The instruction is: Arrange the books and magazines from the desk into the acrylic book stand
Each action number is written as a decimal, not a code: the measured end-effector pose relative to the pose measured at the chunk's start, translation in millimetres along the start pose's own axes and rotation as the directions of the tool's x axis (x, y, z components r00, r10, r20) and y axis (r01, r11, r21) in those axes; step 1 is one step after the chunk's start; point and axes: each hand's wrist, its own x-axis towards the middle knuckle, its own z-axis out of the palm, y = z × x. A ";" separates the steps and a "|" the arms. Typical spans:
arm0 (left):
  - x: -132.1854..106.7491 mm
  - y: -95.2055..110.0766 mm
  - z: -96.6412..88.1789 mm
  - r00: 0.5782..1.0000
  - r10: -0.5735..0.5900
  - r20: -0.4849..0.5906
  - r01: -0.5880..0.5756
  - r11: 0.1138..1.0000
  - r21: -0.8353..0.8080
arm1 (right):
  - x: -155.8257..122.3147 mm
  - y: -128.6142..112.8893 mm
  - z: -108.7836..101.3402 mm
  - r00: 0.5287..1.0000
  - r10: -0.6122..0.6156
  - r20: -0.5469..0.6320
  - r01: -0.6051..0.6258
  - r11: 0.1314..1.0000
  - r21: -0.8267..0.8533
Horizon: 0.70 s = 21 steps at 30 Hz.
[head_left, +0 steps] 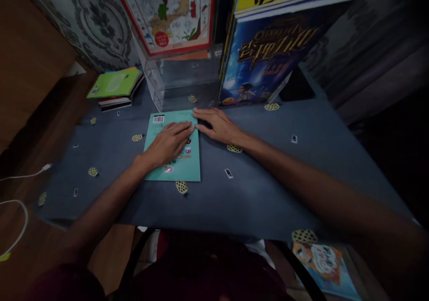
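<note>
Two hands press flat on a thin teal paperback book (174, 158) lying mid-worktop (268, 184), dark blue and dotted with round stickers. Left hand (169, 143) rests open on its cover; right hand (217, 125), fingers spread, touches its far right corner. Upright blue picture books (268, 55) stand just behind.

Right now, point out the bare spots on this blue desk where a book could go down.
Bare: right half of the desk, right of the right hand; near edge below the teal book under the left hand. Crowded: back, with standing books, clear box and green stack.

Teal booklet (174, 158) on a dark blue-grey table (268, 184).
</note>
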 end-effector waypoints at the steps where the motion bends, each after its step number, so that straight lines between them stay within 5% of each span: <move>1: -6.3 8.1 -1.8 0.999 0.029 0.019 -0.029 0.999 -0.025 | -0.1 -0.7 -0.7 1.000 0.002 0.004 -0.002 1.000 -0.001; 9: -66.6 69.8 -11.5 0.982 0.125 0.145 -0.108 0.987 -0.122 | -1.6 -3.4 0.2 1.000 0.002 0.030 -0.001 0.999 -0.045; 21: -70.6 68.2 2.3 0.990 0.134 0.053 -0.131 0.990 -0.059 | -23.2 -31.2 -0.8 0.997 -0.063 0.033 0.066 0.992 -0.110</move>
